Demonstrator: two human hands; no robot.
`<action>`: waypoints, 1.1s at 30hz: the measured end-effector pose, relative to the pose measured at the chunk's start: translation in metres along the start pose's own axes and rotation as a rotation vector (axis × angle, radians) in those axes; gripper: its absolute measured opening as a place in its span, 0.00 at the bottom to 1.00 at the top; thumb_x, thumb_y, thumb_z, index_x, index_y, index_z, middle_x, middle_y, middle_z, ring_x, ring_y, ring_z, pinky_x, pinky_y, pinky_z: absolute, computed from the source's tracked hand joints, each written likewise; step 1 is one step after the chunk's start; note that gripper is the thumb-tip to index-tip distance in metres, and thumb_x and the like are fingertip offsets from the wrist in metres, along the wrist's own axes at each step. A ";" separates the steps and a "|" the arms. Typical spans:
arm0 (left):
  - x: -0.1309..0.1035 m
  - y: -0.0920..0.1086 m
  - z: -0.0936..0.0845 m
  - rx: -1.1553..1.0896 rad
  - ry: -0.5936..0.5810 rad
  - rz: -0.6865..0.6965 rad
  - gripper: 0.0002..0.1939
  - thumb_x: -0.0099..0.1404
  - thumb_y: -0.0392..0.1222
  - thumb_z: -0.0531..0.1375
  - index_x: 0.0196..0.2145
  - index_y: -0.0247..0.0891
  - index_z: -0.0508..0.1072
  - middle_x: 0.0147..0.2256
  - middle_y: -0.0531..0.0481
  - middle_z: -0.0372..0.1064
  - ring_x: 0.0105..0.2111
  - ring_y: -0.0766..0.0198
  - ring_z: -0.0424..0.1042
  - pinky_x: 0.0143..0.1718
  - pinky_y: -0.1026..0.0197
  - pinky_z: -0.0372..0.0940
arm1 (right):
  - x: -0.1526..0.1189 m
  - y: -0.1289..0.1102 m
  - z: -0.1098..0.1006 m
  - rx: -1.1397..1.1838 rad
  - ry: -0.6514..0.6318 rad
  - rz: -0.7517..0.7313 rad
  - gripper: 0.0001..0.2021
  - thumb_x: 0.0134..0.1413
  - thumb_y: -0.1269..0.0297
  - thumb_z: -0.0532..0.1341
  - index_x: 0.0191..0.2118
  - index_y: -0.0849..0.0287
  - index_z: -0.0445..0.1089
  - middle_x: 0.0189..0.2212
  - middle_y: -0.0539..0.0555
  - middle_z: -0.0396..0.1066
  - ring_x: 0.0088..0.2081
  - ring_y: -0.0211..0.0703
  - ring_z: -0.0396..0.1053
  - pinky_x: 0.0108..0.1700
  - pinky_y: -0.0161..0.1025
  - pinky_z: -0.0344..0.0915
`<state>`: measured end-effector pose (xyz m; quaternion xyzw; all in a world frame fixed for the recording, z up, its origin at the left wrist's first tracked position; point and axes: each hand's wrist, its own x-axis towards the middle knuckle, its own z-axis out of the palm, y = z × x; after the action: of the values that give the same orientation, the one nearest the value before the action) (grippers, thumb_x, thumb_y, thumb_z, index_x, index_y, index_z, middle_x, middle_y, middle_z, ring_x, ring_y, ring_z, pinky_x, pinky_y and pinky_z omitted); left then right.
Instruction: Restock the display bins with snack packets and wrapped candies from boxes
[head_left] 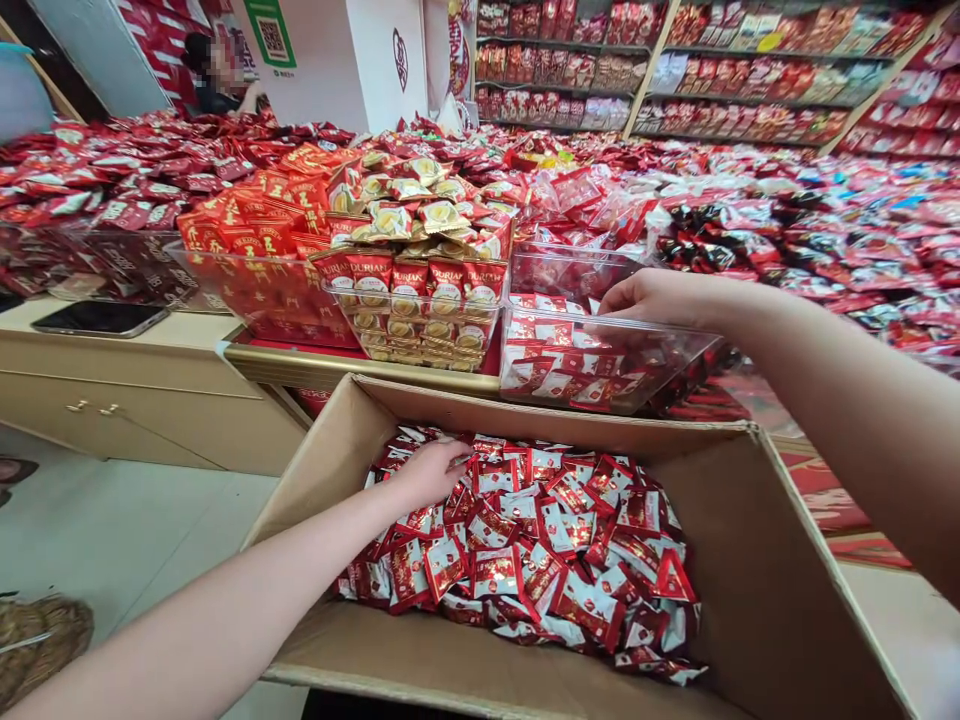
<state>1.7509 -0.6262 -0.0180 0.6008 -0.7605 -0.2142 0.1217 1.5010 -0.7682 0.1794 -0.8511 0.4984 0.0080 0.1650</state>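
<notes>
A cardboard box (795, 560) stands in front of me with many small red-and-white wrapped snack packets (525, 520) loose inside. My left hand (435, 472) reaches over the packets on the box's left side, its fingers loosely curved and apart, touching the pile. Beyond the box, my right hand (637, 298) dips into a clear plastic bin (675, 350). Matching packets (555, 365) stand in rows inside that bin. The right fingers are bent down and pressed together at one packet; their tips are partly hidden.
Left of the bin, durian packets (427, 290) fill another clear bin beside red pouches (262, 250). A phone (101, 317) lies on the counter (187, 328). Piled snacks stretch behind, with stocked shelves (637, 75) and a white pillar (322, 60). Another person (217, 75) is at the back left.
</notes>
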 end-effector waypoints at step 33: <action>-0.006 0.060 -0.038 -1.062 0.046 0.012 0.12 0.49 0.36 0.59 0.31 0.36 0.61 0.25 0.56 0.62 0.26 0.72 0.63 0.31 0.66 0.59 | -0.085 -0.071 0.107 0.124 0.402 -0.512 0.10 0.46 0.62 0.55 0.35 0.59 0.65 0.30 0.55 0.67 0.33 0.42 0.63 0.33 0.37 0.59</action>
<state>1.7174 -0.6157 0.0440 0.4568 -0.5479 -0.5559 0.4268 1.5345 -0.6341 0.1127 -0.9216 0.2904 -0.2322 0.1113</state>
